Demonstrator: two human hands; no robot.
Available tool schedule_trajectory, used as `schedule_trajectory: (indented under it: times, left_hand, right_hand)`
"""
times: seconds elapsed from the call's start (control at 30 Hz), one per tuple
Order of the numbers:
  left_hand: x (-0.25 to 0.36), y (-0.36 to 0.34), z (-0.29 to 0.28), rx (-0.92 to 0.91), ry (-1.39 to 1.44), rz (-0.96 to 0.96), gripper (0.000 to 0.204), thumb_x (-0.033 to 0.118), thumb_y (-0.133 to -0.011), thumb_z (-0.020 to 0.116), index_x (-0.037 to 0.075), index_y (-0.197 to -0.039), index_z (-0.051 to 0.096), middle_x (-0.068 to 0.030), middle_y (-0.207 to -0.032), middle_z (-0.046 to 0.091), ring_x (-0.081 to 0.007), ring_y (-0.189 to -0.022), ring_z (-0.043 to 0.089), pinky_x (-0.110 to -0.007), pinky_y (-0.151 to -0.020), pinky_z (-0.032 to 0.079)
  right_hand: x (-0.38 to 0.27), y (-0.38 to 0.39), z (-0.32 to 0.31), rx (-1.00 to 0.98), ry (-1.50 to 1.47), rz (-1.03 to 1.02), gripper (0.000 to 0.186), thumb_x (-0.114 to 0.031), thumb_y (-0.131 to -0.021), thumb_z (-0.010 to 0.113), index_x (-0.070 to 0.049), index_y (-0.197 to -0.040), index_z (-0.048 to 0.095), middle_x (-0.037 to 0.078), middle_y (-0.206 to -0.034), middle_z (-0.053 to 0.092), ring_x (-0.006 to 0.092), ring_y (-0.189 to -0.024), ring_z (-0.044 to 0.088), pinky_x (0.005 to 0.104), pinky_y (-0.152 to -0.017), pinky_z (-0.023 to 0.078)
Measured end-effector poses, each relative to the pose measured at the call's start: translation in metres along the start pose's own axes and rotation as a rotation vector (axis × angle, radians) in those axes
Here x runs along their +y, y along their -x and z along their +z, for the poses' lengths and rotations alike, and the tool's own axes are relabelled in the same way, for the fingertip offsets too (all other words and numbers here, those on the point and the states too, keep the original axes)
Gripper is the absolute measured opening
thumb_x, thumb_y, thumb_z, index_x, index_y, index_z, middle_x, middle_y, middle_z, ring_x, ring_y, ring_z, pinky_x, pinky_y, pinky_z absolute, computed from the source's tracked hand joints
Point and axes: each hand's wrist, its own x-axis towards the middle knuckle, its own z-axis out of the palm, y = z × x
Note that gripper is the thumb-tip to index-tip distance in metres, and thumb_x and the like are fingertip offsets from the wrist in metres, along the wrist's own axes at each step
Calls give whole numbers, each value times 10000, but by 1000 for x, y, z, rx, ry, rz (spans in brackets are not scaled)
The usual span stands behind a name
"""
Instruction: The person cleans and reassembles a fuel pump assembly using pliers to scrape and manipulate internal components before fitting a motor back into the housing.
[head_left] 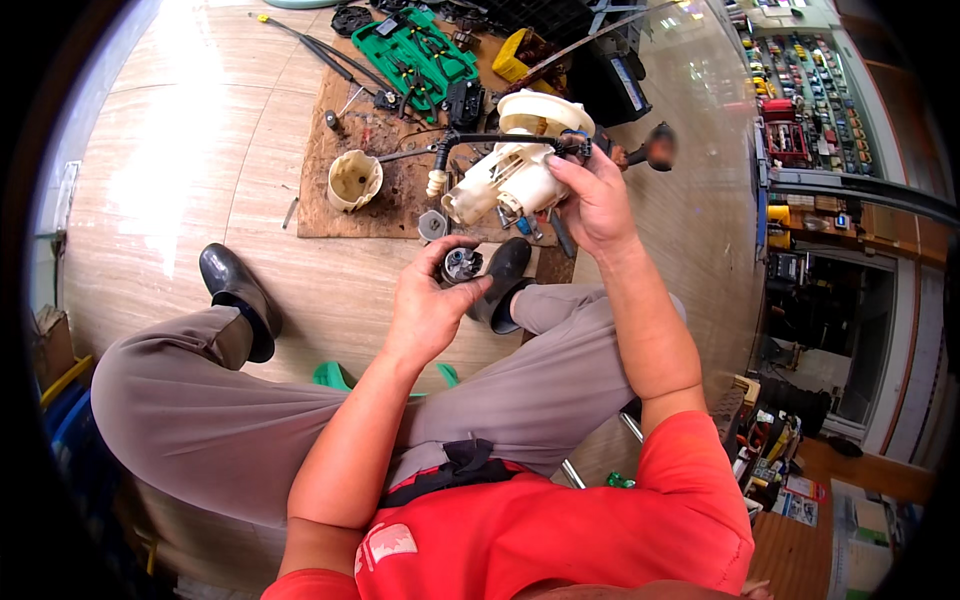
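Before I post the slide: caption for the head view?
Left fingers hold a round grey part, right fingers a cream plastic assembly, near a stained brown board.

There are two hands (430,300) (597,205), two boots (240,300) (508,260), one white assembly (535,188) and one cream cup (355,180).

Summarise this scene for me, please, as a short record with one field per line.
Left hand: holds a small round metal part
Right hand: holds a white assembly
Board: brown, stained, lying on the floor
On board: cream cup, open end facing the camera; green case with tools
Worn: red shirt, grey trousers, black boots
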Motion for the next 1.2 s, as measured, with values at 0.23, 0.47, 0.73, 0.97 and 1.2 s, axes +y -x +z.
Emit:
schedule_trajectory:
  times: [0.23, 0.47, 0.73, 0.97, 1.2]
  left_hand:
    - [-6, -1, 0, -17, -15, 119, 381, -35, -756, 771, 45, -1107, 646, -26, -1043, 633, -109, -943, 579, -258, -834, 478]
    - [-7, -1, -2, -65, -57, 233, 387, -42, -727, 780, 50, -1079, 649, -93, -1238, 620, -179, -1147, 564, -315, -981, 434]
    - [-7, 0, -1, -57, -132, 307, 401, -40, -712, 786, 77, -1072, 653, -105, -1249, 621, -202, -1156, 574, -331, -986, 438]
    - [-8, -1, -1, -75, -90, 314, 400, -43, -681, 778, 83, -1047, 679, -114, -1246, 609, -244, -1196, 561, -351, -1023, 423]
    - [-13, -3, 0, -118, 60, 267, 396, -37, -671, 785, 82, -1036, 689, -114, -1237, 612, -247, -1194, 565, -358, -1040, 414]
  right_hand:
    - [1, 1, 1, -1, 17, -9, 357, -5, -911, 589, 9, -1261, 525, 118, -1154, 655, 200, -1021, 655, 358, -911, 536]
    - [1, 0, 4, -13, 25, 8, 379, -15, -912, 592, 7, -1283, 518, 115, -1176, 650, 198, -1045, 647, 354, -932, 519]
    - [0, 2, 8, 6, -16, 7, 362, 1, -894, 616, 31, -1245, 534, 105, -1115, 649, 172, -999, 637, 318, -890, 515]
    - [2, 1, 4, 6, -20, 6, 345, -2, -890, 625, 34, -1224, 546, 105, -1109, 648, 168, -988, 634, 313, -883, 515]
    - [0, 2, 4, 16, -15, 22, 348, -3, -884, 634, 29, -1220, 550, 94, -1098, 648, 162, -983, 629, 309, -884, 512]
